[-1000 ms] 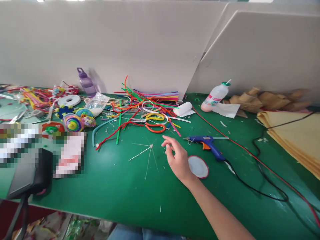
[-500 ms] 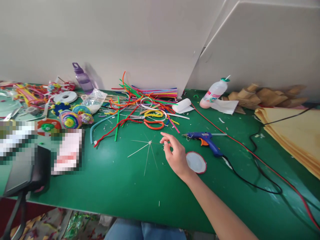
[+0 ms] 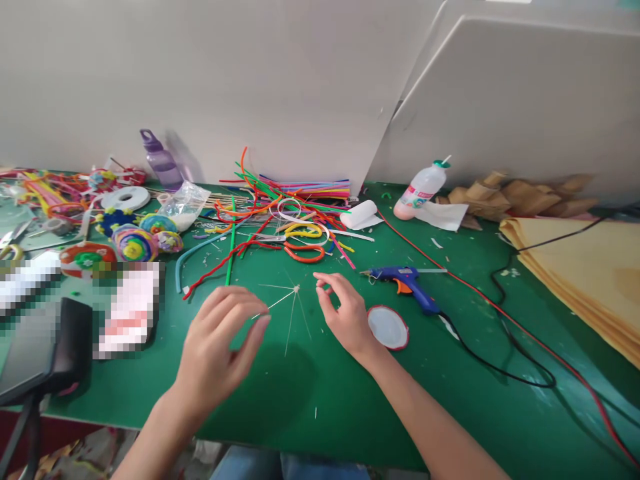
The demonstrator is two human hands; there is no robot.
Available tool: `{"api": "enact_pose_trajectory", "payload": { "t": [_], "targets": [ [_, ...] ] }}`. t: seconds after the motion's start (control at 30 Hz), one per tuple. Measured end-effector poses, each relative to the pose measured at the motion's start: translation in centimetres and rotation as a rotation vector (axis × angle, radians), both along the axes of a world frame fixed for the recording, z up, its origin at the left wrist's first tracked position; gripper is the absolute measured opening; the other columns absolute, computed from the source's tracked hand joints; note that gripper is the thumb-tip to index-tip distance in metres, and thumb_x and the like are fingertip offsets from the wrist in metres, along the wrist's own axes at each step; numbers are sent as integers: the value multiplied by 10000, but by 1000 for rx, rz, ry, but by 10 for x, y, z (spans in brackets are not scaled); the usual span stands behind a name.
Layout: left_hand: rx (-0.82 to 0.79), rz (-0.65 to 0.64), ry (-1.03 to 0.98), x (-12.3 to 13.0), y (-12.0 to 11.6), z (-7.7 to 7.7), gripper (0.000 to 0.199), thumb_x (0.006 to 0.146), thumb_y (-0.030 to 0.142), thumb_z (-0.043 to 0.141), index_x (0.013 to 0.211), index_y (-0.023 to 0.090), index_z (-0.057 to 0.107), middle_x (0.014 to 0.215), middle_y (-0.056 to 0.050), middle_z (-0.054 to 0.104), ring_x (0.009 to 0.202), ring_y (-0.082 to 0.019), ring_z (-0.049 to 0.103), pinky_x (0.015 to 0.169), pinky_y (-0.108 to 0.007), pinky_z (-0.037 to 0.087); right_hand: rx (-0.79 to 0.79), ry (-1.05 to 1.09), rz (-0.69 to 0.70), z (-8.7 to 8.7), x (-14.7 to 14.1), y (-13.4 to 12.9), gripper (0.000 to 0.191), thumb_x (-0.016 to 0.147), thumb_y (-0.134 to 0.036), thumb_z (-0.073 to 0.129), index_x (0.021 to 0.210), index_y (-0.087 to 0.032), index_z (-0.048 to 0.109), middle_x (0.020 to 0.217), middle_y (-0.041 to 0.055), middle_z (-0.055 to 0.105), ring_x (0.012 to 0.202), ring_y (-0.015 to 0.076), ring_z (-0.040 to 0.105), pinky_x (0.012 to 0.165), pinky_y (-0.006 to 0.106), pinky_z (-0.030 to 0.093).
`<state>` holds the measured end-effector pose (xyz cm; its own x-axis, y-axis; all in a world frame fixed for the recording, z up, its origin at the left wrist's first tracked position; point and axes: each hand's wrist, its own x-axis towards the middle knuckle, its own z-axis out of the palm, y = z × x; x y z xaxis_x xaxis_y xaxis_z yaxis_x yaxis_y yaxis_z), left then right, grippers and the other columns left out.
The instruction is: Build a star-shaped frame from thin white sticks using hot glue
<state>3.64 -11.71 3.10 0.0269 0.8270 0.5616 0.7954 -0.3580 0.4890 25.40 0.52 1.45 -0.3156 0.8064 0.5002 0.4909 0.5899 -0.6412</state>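
A star-shaped frame of thin pale sticks (image 3: 296, 289) spreads its spokes out from a small knotted centre, above or on the green table. My right hand (image 3: 344, 313) is just right of that centre, fingers curled and apparently pinching one faint spoke; the grip itself is partly hidden. From the left, my left hand (image 3: 220, 340) reaches in with bent fingers, its thumb a little apart from the index finger. The end of the lower-left spoke lies between them, and I see no firm hold. Beside my right hand lies a white round lid (image 3: 388, 327) with a red rim.
A blue glue gun (image 3: 406, 279) lies to the right with its black cable. Orange-handled scissors (image 3: 304, 252) and coloured pipe cleaners (image 3: 295, 193) are heaped behind. Bottles, felt-like flower pieces (image 3: 133, 243), a black device (image 3: 50, 353) and yellow cloth (image 3: 575, 267) stand or lie around.
My left hand has come into view from the lower left and reached the lower-left spoke. My right hand stays close to the stick frame. The view has shifted slightly.
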Motion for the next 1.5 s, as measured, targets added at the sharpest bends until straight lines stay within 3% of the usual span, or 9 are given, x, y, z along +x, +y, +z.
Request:
{"api": "enact_pose_trajectory", "payload": {
  "t": [0.07,0.13,0.27,0.4,0.47,0.6,1.13,1.5],
  "targets": [
    [-94,12,20,11,34,13,116,861,265,565,907,201,650,861,-46,673,841,-201,605,783,-343,485,15,-28,26,3,-1,-1,299,880,-257,518,1176,-226,542,1118,74,603,1081,203,552,936,394,471],
    [-146,48,-45,25,46,16,184,900,274,487,873,196,651,805,-40,674,778,-186,609,721,-312,476,6,-73,102,4,-1,-1,445,856,-306,564,1285,-235,469,1292,86,529,1238,228,455,1034,438,398],
    [-392,91,-250,47,42,4,261,895,332,469,993,204,674,930,-48,710,779,-184,634,692,-284,479,-49,-153,258,5,-3,-1,604,853,-328,562,1407,-267,329,1438,71,402,1363,242,302,1089,484,329],
    [-613,65,-533,55,46,-5,327,854,403,503,1003,183,693,614,-3,660,530,-153,577,538,-248,450,-93,-172,297,3,-4,-1,575,866,-294,536,1406,-269,340,1438,66,407,1370,236,292,1091,494,327],
    [-653,23,-633,57,51,-6,337,842,401,504,987,164,695,582,3,639,479,-138,548,514,-239,438,-106,-166,302,2,-5,-1,560,869,-279,525,1401,-269,351,1431,68,416,1358,234,319,1083,490,341],
    [-643,-31,-705,58,54,-7,306,835,374,499,919,160,700,729,-23,689,457,-105,522,495,-226,430,-110,-164,299,1,-4,-2,547,870,-273,521,1395,-263,366,1422,72,430,1337,234,357,1075,481,356],
    [-620,75,-708,59,54,-8,229,807,351,533,815,171,674,704,-15,689,485,-115,561,518,-226,446,-107,-144,307,1,-5,-2,530,866,-233,512,1380,-267,386,1406,64,451,1328,222,372,1076,479,360],
    [-598,59,-702,60,54,-6,221,795,337,546,811,172,693,703,-14,692,472,-109,555,503,-221,441,-111,-135,321,1,-5,-2,569,843,-201,522,1390,-268,379,1414,61,442,1333,227,365,1081,479,351]
  ]
}}
